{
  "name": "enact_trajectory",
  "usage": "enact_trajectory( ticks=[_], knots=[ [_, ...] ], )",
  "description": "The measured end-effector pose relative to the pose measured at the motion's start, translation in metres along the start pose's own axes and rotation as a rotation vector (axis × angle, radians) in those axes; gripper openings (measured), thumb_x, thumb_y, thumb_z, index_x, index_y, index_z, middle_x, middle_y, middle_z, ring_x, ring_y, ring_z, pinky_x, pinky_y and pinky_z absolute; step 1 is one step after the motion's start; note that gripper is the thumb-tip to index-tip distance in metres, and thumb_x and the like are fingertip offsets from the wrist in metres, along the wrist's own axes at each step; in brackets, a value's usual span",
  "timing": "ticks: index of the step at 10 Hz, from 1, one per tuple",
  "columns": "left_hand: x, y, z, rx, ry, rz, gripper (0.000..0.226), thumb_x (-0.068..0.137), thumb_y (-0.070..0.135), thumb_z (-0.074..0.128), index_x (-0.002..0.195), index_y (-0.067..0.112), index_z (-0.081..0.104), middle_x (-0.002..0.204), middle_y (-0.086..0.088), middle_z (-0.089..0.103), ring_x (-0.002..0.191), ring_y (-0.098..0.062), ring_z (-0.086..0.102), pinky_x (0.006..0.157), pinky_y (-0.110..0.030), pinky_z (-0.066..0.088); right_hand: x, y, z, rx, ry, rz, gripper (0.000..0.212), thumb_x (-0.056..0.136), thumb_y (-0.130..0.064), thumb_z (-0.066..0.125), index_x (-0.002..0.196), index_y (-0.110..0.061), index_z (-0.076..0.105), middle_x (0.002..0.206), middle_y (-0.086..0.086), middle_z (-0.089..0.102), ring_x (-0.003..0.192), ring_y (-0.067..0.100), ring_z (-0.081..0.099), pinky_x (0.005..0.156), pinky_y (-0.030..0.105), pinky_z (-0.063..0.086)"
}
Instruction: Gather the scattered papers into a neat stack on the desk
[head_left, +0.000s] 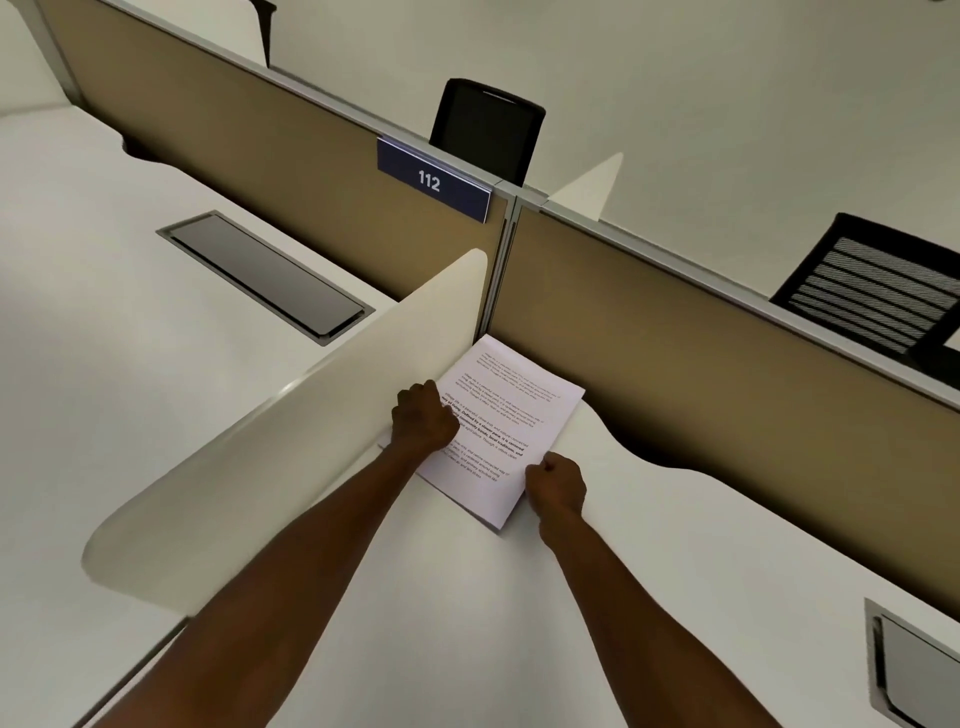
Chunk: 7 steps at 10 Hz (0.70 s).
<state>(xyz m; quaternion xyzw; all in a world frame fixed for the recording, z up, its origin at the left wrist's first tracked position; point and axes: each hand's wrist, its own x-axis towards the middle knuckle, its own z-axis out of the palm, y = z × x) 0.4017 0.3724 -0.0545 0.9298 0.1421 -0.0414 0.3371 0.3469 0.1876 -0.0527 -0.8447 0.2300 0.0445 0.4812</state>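
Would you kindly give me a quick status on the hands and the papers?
Left hand and right hand both curled on the papers. Papers stacked on desk, against the white divider. Nothing in the way.

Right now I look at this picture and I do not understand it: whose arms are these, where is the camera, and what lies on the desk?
No machine is here. A person wears one wide-angle camera on the head, so it looks forward and down along that person's own bare arms. The left hand and the right hand both have curled fingers and rest at the edges of a stack of white printed paper sheets, probably squaring it. The stack lies on the white desk top, in the corner between the cream side divider and the tan partition wall. A dark blue sign reading 112 hangs on the wall. Black mesh office chairs stand beyond it.
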Motion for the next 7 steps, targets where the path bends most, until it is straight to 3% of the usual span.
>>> enact_trajectory(
  ticks=[2,4,5,6,7],
  knots=[
    [-0.004,0.002,0.000,0.042,-0.004,-0.024,0.042,0.093,0.027,0.056,0.127,0.003,0.046,0.133,-0.020,0.052,0.125,-0.035,0.046,0.102,-0.043,0.039,0.000,0.004,-0.004,-0.002,-0.084,-0.014,0.018,0.090,-0.009,0.058,0.072,-0.009,0.051,0.075,0.005,0.056,0.066,0.017,0.051,0.055,0.021,0.040],
    [-0.004,0.005,0.000,0.032,-0.016,-0.030,0.056,0.095,0.030,0.055,0.140,0.003,0.037,0.140,-0.021,0.047,0.130,-0.036,0.042,0.107,-0.045,0.036,-0.003,0.004,-0.008,-0.060,-0.090,-0.056,0.033,0.090,-0.014,0.061,0.061,-0.018,0.046,0.064,-0.003,0.052,0.061,0.014,0.051,0.052,0.016,0.035],
    [-0.010,0.006,-0.001,0.013,0.012,-0.002,0.070,0.097,0.031,0.054,0.152,0.002,0.023,0.150,-0.022,0.038,0.138,-0.036,0.036,0.114,-0.045,0.030,-0.006,0.006,-0.012,-0.124,-0.069,-0.067,0.026,0.090,-0.019,0.062,0.066,-0.016,0.053,0.070,-0.002,0.056,0.077,0.024,0.057,0.057,0.017,0.039],
    [-0.020,0.007,0.001,0.042,0.073,0.085,0.071,0.097,0.031,0.053,0.154,0.003,0.022,0.155,-0.021,0.033,0.143,-0.035,0.030,0.118,-0.044,0.027,-0.008,0.014,-0.021,-0.185,-0.086,-0.059,0.042,0.094,-0.030,0.061,0.126,-0.003,0.060,0.121,0.012,0.063,0.116,0.029,0.058,0.097,0.030,0.045],
    [-0.033,0.011,0.001,0.090,0.132,0.177,0.067,0.096,0.031,0.055,0.151,0.003,0.028,0.152,-0.021,0.036,0.142,-0.034,0.031,0.117,-0.042,0.028,-0.016,0.016,-0.041,-0.251,-0.048,-0.102,0.062,0.094,-0.038,0.060,0.146,-0.008,0.042,0.140,0.014,0.052,0.126,0.026,0.053,0.106,0.032,0.040]
  ],
)
